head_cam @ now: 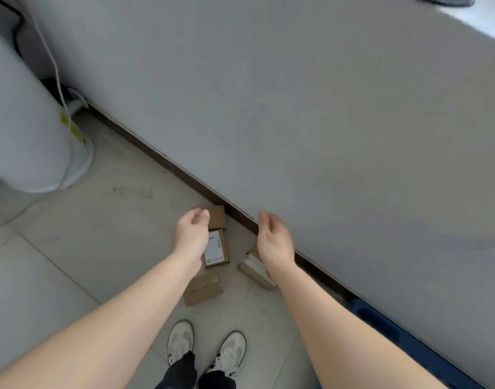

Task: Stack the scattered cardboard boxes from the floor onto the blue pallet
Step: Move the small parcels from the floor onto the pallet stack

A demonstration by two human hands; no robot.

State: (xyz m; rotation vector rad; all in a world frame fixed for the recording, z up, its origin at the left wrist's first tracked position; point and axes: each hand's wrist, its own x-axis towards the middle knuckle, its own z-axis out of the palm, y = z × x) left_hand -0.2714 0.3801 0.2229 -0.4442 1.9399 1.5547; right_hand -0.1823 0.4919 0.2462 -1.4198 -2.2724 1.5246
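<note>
A pair of white shoes (230, 350) stands nearest, on the tiled floor (72, 276). Just to their right, part of the blue pallet (381, 321) shows along the floor's wall edge. Most of it is hidden behind the right forearm, and no box is visible on the part that shows.

Beyond the shoes, the cardboard boxes lie in a loose cluster close to that same wall edge. A plain box (204, 292) is nearest, with a labelled box (216, 248) just past it. A small box (217, 217) lies farthest, up against or just beside the dark baseboard (184, 175). A long box (254, 272) lies aslant to the right, partly covered by the right wrist.

The left hand (191, 234) hangs over the labelled box with its fingers loosely curled, holding nothing. The right hand (274, 240) hangs over the long box, equally slack and empty. Neither seems to touch a box, so no pickup looks to have begun.

The main risk is probably scooping up several small boxes at once, since one could slip out between the palms. The long box lies crooked, so a grip on one end may let it swing or drop. The pallet sits tight to the wall and mostly out of sight, so a box set down without looking could land on its rim and slide off.

At the far left corner of the floor, a white cylindrical appliance (30, 122) and its cable (58, 80) stand well apart from the boxes.
</note>
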